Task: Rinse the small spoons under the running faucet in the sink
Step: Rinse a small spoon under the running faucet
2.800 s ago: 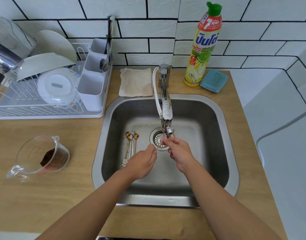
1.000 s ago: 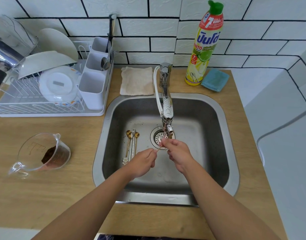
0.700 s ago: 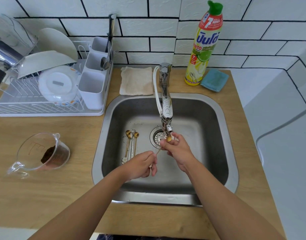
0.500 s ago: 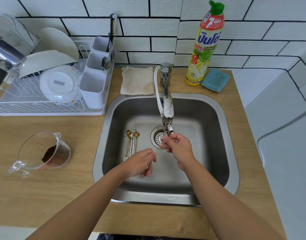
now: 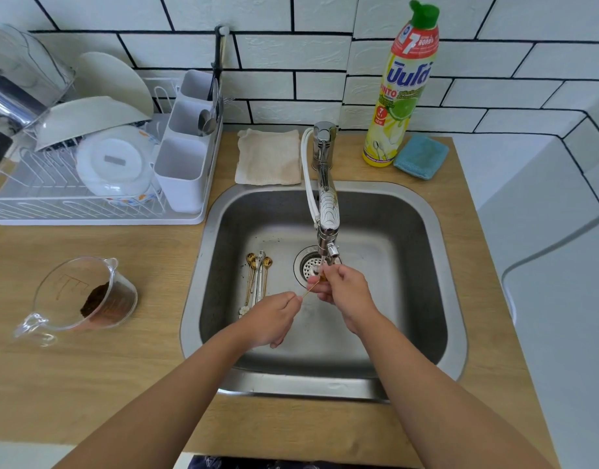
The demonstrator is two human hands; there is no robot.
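A thin gold spoon (image 5: 308, 291) is held between both hands under the faucet (image 5: 327, 211), over the drain (image 5: 308, 264). My left hand (image 5: 274, 318) pinches the handle end. My right hand (image 5: 345, 289) grips the bowl end right beneath the spout, and its fingers hide most of the bowl. Three more small spoons (image 5: 257, 277), gold and silver, lie side by side on the floor of the steel sink (image 5: 203, 299), left of the drain.
A white dish rack (image 5: 98, 184) with plates and a cutlery caddy stands at the back left. A clear measuring cup (image 5: 84, 296) with brown grounds sits on the wooden counter. Behind the sink are a folded cloth (image 5: 269, 157), a dish soap bottle (image 5: 403, 89) and a blue sponge (image 5: 421, 157).
My left hand slid down the handle and back up to its end. My right hand kept the bowl end beneath the spout, shifting slightly. The spoons on the sink floor stayed put.
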